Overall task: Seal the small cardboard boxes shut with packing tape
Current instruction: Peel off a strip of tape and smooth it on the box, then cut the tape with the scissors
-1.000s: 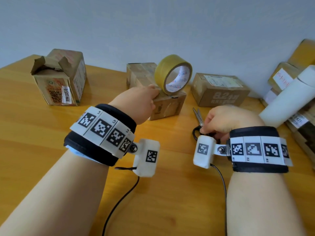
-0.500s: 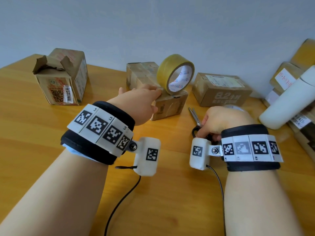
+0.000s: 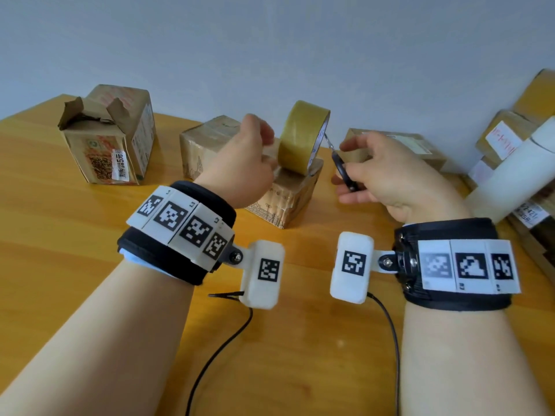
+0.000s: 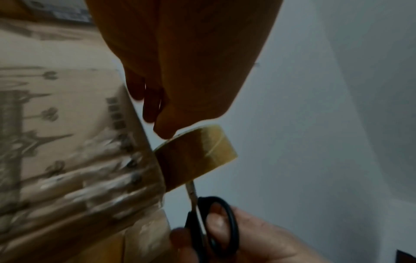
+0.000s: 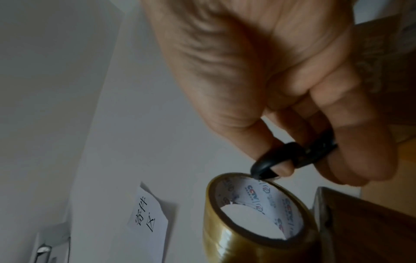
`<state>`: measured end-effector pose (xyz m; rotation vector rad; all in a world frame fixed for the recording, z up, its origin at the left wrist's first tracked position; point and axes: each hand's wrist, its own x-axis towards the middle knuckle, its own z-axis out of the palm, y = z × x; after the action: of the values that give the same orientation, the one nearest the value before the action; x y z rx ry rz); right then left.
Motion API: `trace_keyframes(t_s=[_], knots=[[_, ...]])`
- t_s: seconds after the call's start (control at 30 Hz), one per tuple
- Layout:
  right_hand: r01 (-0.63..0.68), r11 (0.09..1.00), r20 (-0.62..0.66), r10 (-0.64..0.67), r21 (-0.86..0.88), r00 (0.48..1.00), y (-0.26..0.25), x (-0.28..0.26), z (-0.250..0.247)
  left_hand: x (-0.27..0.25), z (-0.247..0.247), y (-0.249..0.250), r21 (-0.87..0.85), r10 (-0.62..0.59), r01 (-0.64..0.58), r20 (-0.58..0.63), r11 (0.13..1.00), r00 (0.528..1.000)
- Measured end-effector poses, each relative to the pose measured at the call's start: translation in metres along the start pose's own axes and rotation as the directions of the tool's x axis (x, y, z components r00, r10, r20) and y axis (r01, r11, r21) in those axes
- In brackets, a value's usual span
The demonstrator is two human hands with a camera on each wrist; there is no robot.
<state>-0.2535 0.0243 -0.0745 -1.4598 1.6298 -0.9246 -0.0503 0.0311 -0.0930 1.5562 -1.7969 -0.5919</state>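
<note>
— Standing on edge on top of a small cardboard box [image 3: 288,190] is the roll of packing tape [image 3: 300,139], near the middle of the tabletop [image 3: 90,265]. Do you see the hands?

— Yes. The right hand [image 3: 396,178] has its fingers curled through the black loops of a pair of scissors [image 3: 341,165], and the blades point up and left, their tips at the right rim of the roll. In the right wrist view the thumb sits inside one loop, just above the roll's white printed core.

— And the left hand [image 3: 240,169]?

— It is raised just left of the roll, fingers curled with the tips drawn together. From the left wrist view the fingertips [image 4: 165,131] come down to the roll's upper edge; they may be pinching a strip of tape, but the picture is dark and I cannot tell for certain.

— Where are the other boxes?

— A taller box with torn open flaps [image 3: 108,136] stands at the far left. Another closed box [image 3: 207,139] sits behind the left hand, touching or just beside the one that carries the roll. A flat box [image 3: 405,145] lies behind the right hand. At the right edge, labelled parcels [image 3: 504,136] are stacked, with a white cylinder [image 3: 516,172] leaning across them.

— Anything on the wall?

— A paper note with handwritten characters [image 5: 147,217], seen in the right wrist view.
</note>
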Motion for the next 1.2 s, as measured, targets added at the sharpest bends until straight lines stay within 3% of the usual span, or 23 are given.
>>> trace_keyframes(t_s=[0.27, 0.53, 0.8, 0.93, 1.07, 1.2], knots=[[0.167, 0.983, -0.028, -0.165, 0.078, 0.986, -0.002, 0.001, 0.003, -0.006, 0.002, 0.008, 0.058, 0.009, -0.023, 0.232, 0.998, 0.973], [0.213, 0.972, -0.146, -0.197, 0.104, 0.970, 0.000, 0.006, 0.014, -0.005, -0.006, 0.006, 0.089, 0.163, -0.194, 0.278, 0.977, 0.947], [0.289, 0.945, -0.257, -0.245, 0.150, 0.935, -0.001, 0.002, 0.012, -0.007, -0.008, 0.005, 0.005, 0.156, -0.171, 0.378, 0.985, 0.912], [0.315, 0.942, -0.232, -0.284, 0.111, 0.930, 0.000, 0.004, 0.017, -0.006, -0.001, 0.006, 0.081, 0.141, -0.176, 0.326, 0.981, 0.935], [0.383, 0.923, -0.301, -0.354, 0.043, 0.886, 0.002, 0.003, 0.025, -0.006, 0.005, 0.009, 0.136, 0.108, -0.157, 0.309, 0.978, 0.945], [0.415, 0.900, -0.407, -0.333, 0.131, 0.851, 0.002, 0.002, 0.020, -0.006, 0.003, 0.009, 0.130, 0.116, -0.169, 0.340, 0.977, 0.933]])
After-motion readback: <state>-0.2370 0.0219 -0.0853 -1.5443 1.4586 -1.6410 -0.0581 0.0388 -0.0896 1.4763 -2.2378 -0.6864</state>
